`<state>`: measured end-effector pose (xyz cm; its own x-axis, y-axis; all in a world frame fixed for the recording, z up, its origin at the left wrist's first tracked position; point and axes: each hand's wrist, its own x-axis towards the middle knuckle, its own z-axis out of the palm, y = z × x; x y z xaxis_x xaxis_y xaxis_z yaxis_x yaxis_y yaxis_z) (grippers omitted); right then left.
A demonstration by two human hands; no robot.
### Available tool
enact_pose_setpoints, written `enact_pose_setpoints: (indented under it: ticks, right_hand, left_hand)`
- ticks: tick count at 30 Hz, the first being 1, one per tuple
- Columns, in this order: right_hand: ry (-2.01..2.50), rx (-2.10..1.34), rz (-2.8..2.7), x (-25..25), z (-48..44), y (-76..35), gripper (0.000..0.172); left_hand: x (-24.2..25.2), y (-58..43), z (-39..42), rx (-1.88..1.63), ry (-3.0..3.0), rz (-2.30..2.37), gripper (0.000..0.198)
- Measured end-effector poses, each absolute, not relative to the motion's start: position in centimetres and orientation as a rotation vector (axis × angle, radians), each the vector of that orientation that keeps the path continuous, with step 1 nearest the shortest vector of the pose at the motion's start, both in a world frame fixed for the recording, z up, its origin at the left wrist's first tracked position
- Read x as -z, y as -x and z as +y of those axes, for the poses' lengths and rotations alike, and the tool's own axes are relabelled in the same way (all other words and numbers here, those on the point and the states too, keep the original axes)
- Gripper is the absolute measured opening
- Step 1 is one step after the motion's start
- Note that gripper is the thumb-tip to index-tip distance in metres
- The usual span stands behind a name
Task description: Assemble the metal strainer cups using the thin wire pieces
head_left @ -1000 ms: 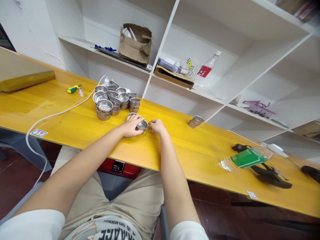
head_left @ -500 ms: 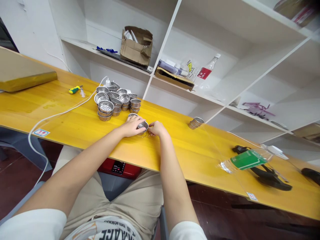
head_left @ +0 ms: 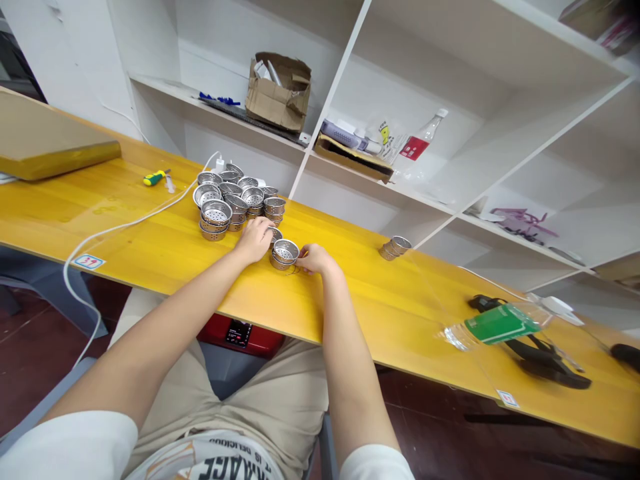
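Note:
In front of me two small perforated metal cups (head_left: pixel 286 252) sit one in the other on the table. My right hand (head_left: pixel 314 259) is closed at their right side, thumb and fingers pinched at the edge. A thin wire loop shows low beside those fingertips. Just behind and to the left is another metal cup (head_left: pixel 275 236), partly covered by my left hand (head_left: pixel 255 239), whose bent fingers are closed on its rim. Beyond my left hand, several more perforated cups (head_left: pixel 217 212) stand in a cluster of stacks.
A short leaning stack of cups (head_left: pixel 395 247) stands farther right on the yellow table (head_left: pixel 360 293). A bottle with a green label (head_left: pixel 500 321) lies near black straps. To the left are a white cable (head_left: pixel 135 220), a screwdriver (head_left: pixel 155 178) and a large flat box (head_left: pixel 55 143). Shelves rise behind.
My left hand has moved left, off the front stacked cups and onto the cup behind them. My right hand stays at the front cups. The view has shifted slightly.

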<state>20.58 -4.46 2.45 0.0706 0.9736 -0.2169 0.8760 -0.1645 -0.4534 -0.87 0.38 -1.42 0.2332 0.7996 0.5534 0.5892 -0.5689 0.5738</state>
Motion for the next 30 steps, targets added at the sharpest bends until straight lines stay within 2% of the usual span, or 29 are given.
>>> enact_pose_setpoints:
  ticks: [4, 10, 16, 21, 24, 27, 30]
  right_hand:
    - [2.14, -0.726, -1.86, -1.9, -4.1, -20.9, 0.013]
    - [2.16, -0.709, -1.824, -1.9, -4.1, -21.4, 0.009]
    - [2.171, -0.378, -1.805, -2.5, -4.3, -21.0, 0.008]
    - [2.061, -0.193, -1.742, -3.1, -4.5, -20.5, 0.013]
    - [1.797, -0.086, -1.691, -3.6, -4.9, -19.6, 0.022]
    - [1.51, -0.15, -1.697, -3.7, -5.6, -18.0, 0.029]
    - [1.354, -0.428, -1.743, -3.5, -6.3, -16.0, 0.034]
  left_hand:
    - [2.3, 0.7, 0.9, -1.133, -2.212, 1.357, 0.042]
    - [3.1, 0.8, 1.8, -1.104, -2.205, 1.327, 0.039]
    - [3.2, 0.9, 2.0, -1.012, -2.234, 1.371, 0.049]
    - [2.4, 1.2, 1.5, -1.19, -2.216, 1.399, 0.058]
    - [1.4, 1.4, 0.7, -1.429, -2.284, 1.334, 0.065]
    - [0.3, 1.3, -0.3, -1.549, -2.387, 1.253, 0.069]
    - [-0.2, 1.0, -1.0, -1.524, -2.501, 1.128, 0.068]
